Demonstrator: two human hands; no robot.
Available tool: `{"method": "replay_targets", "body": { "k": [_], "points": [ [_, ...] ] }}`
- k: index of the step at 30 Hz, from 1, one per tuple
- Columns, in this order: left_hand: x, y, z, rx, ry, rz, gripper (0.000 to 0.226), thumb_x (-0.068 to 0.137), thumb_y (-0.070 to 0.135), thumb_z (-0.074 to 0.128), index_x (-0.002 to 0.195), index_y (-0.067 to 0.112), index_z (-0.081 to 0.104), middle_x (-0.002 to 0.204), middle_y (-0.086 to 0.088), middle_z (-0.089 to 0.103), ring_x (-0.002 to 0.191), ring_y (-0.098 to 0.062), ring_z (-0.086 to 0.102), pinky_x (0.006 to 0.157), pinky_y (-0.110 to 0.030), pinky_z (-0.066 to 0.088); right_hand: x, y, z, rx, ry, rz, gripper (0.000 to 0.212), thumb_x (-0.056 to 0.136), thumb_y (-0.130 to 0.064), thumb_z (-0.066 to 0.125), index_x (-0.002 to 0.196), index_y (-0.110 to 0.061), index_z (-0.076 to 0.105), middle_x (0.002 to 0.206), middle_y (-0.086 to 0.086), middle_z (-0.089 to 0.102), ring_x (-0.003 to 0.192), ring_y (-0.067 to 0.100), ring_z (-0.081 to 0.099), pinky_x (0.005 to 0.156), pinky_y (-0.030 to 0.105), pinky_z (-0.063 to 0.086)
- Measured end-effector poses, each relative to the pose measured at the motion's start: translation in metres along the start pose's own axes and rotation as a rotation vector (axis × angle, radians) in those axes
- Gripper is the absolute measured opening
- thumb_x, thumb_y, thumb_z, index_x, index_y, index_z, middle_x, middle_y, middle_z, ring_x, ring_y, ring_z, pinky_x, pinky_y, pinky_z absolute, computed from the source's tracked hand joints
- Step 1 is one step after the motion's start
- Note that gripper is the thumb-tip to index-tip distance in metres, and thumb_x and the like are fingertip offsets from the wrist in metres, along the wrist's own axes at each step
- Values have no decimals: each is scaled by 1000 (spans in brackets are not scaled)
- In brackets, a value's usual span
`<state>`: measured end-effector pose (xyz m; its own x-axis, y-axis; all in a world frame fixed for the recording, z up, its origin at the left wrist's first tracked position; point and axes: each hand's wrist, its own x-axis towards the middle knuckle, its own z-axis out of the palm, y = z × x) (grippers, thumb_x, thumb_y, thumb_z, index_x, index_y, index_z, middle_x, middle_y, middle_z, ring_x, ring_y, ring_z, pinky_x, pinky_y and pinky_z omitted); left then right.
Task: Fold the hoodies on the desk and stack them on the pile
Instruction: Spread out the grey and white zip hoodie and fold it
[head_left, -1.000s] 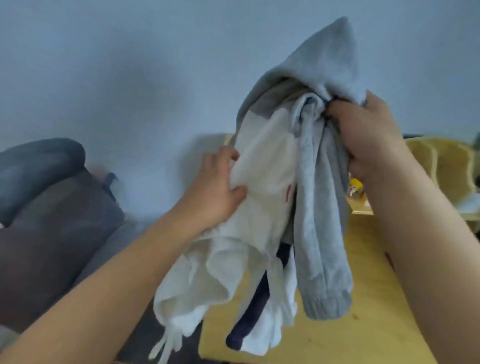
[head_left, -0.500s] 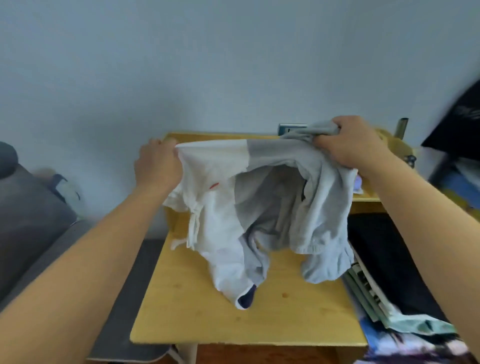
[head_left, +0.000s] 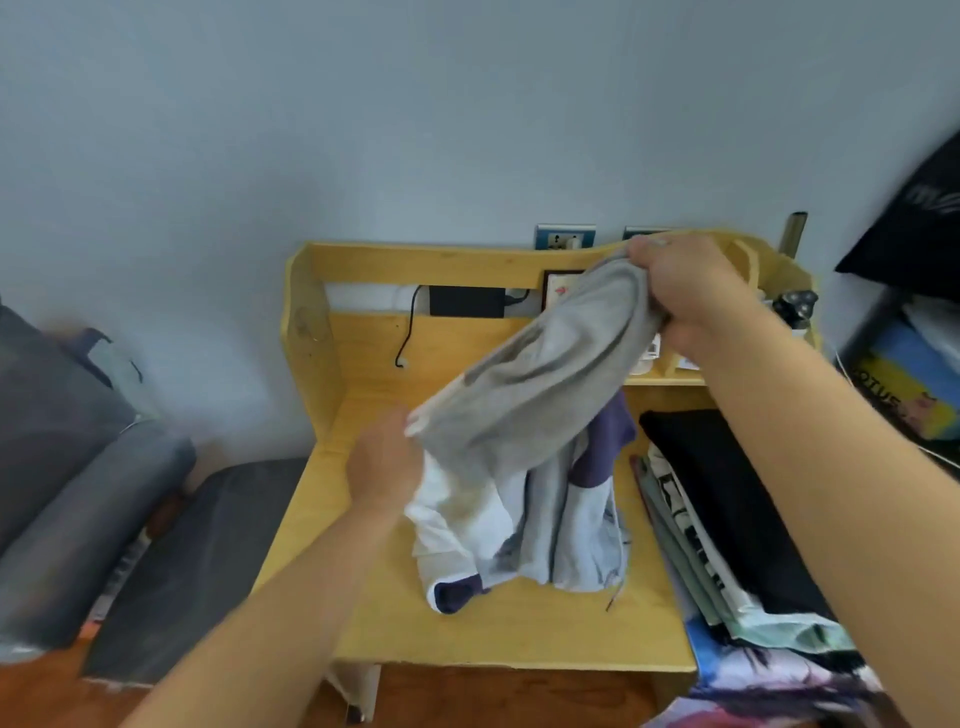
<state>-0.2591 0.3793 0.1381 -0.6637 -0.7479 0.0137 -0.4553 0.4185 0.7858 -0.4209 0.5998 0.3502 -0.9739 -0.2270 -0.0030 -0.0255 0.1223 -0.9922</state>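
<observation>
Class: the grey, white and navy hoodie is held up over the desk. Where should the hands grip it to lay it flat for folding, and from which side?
Probably along its top edge, as now: the right hand grips the high grey end, the left hand the lower end. The hoodie hangs bunched between them, its bottom touching the desk. Come from above, spread the hands apart and lower it.

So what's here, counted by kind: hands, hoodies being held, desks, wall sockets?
Hands: 2, left hand and right hand
Hoodie held: 1
Desk: 1
Wall sockets: 2, one, another partly hidden
Total: 6
</observation>
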Motion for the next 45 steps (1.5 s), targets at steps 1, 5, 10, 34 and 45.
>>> {"method": "replay_targets", "body": {
  "k": [1,5,10,34,45],
  "points": [
    [7,-6,-15,156,77,57,22,94,16,53,112,18,65,104,-9,67,99,-39,63,72,-39,48,4,3,-12,64,31,17,14,100,-20,58,97,-12,68,102,8,70,92,20,68,76,34,59],
    [16,16,-95,207,293,257,18,90,5,47,78,14,57,68,-4,53,73,-37,55,59,-39,36,19,6,-24,251,64,7,17,97,-14,57,82,-15,63,84,4,63,79,19,63,70,33,55],
    [-3,82,-175,92,270,331,24,81,26,40,80,11,60,71,-9,56,68,-28,51,57,-35,35,50,-76,15,294,109,-243,6,81,-11,59,76,-9,63,74,10,58,69,19,60,57,34,51],
    [-36,-98,-129,-987,-83,-745,44,100,9,49,143,-3,49,135,-26,62,119,-40,65,105,-54,47,-186,395,156,-605,-701,732,113,73,-51,79,157,-28,6,151,6,19,137,30,35,98,33,39],
    [-20,6,-154,-1251,-400,-174,41,91,-9,51,129,4,58,123,-19,60,109,-30,61,94,-34,57,-162,349,219,-466,-184,624,59,95,-40,55,148,-23,35,155,9,29,128,36,49,94,37,43]
  ]
}}
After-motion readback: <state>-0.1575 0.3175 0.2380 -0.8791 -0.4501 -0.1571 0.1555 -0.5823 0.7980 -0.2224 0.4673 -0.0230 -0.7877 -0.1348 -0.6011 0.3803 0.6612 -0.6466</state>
